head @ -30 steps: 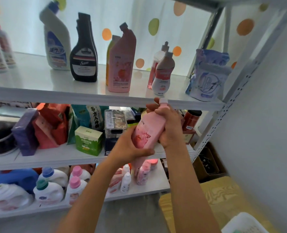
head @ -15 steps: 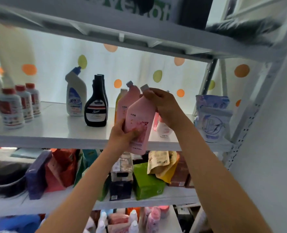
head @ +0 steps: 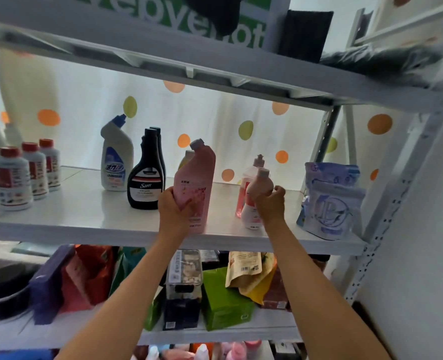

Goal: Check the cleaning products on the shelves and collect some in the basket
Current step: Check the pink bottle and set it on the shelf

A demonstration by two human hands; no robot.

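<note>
- So, closest to the camera: two bare forearms reach up from the bottom of the view toward the shelf (head: 90, 227) at chest-to-head height.
- Left hand (head: 174, 207) is wrapped round the lower body of the tall pink bottle (head: 197, 178), thumb across its front label. The bottle stands upright on the shelf near the front edge, base down on the board.
- Right hand (head: 269, 203) has its fingers curled round the small white-and-pink bottle (head: 258, 183), gripping it just under the cap. That one sits on the same shelf, off to the right of the tall pink one, leaning a bit.
- Just behind the small bottle there's a clear pink bottle (head: 243, 188) with a push-pull cap.
- Right end of the shelf: a pale blue pouch (head: 329, 203), standing.
- Left of the pink bottle: a black bottle (head: 145, 183) labelled Sam, then a white toilet-cleaner bottle (head: 116, 162) with a bent blue neck, further back.
- Far left: a row of white red-capped bottles (head: 12, 178).
- Below, the next shelf holds a green box (head: 223, 302) and assorted packets, kinda blurry.
- Way back: a white curtain with orange and green dots (head: 246, 129).
</note>
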